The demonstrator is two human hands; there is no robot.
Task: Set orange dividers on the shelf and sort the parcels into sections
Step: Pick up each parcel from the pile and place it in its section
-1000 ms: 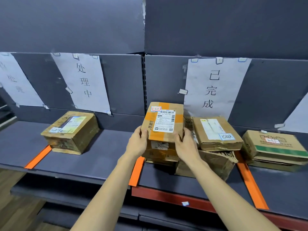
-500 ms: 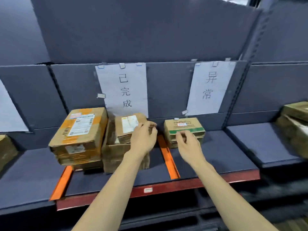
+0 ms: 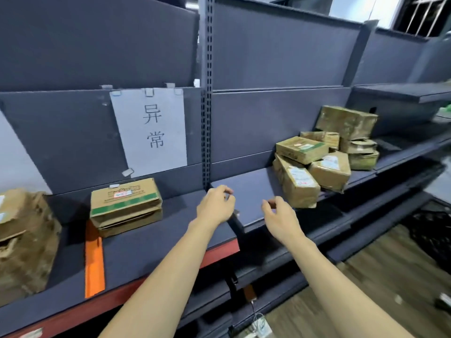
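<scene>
A second ago both my hands clasped a taped parcel; now my left hand (image 3: 216, 206) and right hand (image 3: 280, 214) hold nothing, fingers loosely curled, hovering over the bare shelf (image 3: 246, 189) between sections; my view has swung right, so that parcel is gone from sight; the green-striped parcel (image 3: 125, 206) sits under the paper sign (image 3: 151, 130), just beside 1 orange divider (image 3: 94, 259); the unsorted pile (image 3: 324, 154) lies near my right hand, likely my next pick.
</scene>
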